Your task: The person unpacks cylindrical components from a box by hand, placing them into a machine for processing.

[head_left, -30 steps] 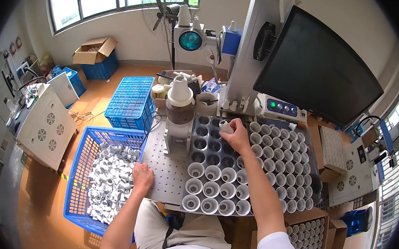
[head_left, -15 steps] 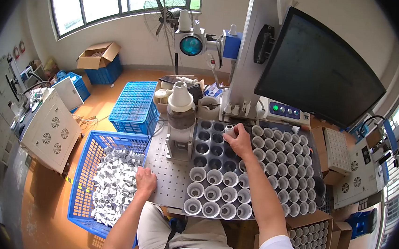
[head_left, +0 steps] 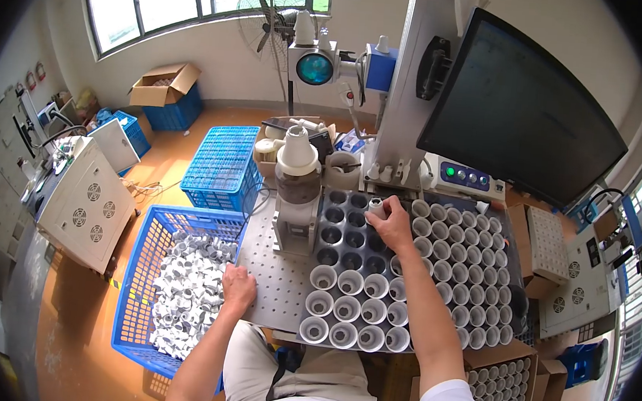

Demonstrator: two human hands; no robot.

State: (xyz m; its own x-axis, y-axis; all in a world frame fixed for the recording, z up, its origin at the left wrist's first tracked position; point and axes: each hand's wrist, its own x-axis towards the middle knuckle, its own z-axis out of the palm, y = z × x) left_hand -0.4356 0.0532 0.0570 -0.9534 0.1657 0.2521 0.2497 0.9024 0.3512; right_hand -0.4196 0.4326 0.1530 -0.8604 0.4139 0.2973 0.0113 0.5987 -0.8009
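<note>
My right hand (head_left: pixel 391 222) is closed on a small white part (head_left: pixel 374 206) over the back of the black tray (head_left: pixel 343 238). Several sockets of that tray hold nothing, while white cups (head_left: pixel 347 309) fill its front rows and more cups (head_left: pixel 462 252) stand to its right. Near the right edge of the blue basket (head_left: pixel 128 291), my left hand (head_left: pixel 239 287) is closed; whatever it holds, if anything, is hidden. Loose white parts (head_left: pixel 187 295) are heaped in the basket.
Left of the tray are a perforated metal plate (head_left: pixel 272 291) and a grey fixture with a white cone (head_left: pixel 298 153). A monitor (head_left: pixel 524 111) overhangs the back right. A blue crate (head_left: pixel 220 159) stands behind the basket, and a carton of cups (head_left: pixel 500 392) at lower right.
The view has shifted slightly, so the scene sits a little to the right. Both hands keep nearly the same places, and the white part is still in my right fingers.
</note>
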